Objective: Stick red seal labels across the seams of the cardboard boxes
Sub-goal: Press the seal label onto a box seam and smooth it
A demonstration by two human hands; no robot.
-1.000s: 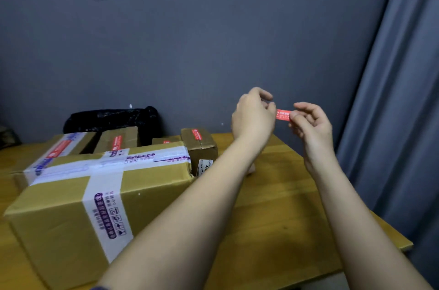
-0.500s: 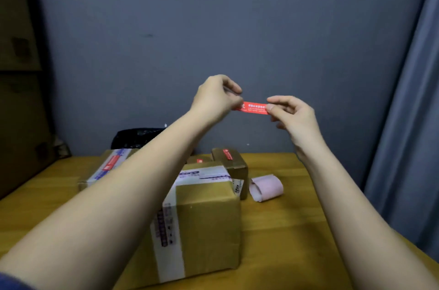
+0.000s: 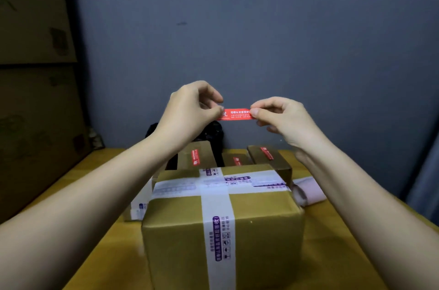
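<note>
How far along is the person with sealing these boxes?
Done: three small boxes at the back, and, each carry a red label on top. In hand: the left hand and right hand stretch another red label between them in the air. Left: the big front box shows only white tape, no red label yet.

The label (image 3: 236, 114) is red with white print. The big box (image 3: 221, 225) is brown cardboard crossed by white tape (image 3: 217, 204) with purple print, and the smaller brown boxes (image 3: 269, 159) behind carry red stickers. The desk (image 3: 332, 242) is yellow wood, the wall (image 3: 261, 28) grey-blue, the bag (image 3: 211, 133) black.
</note>
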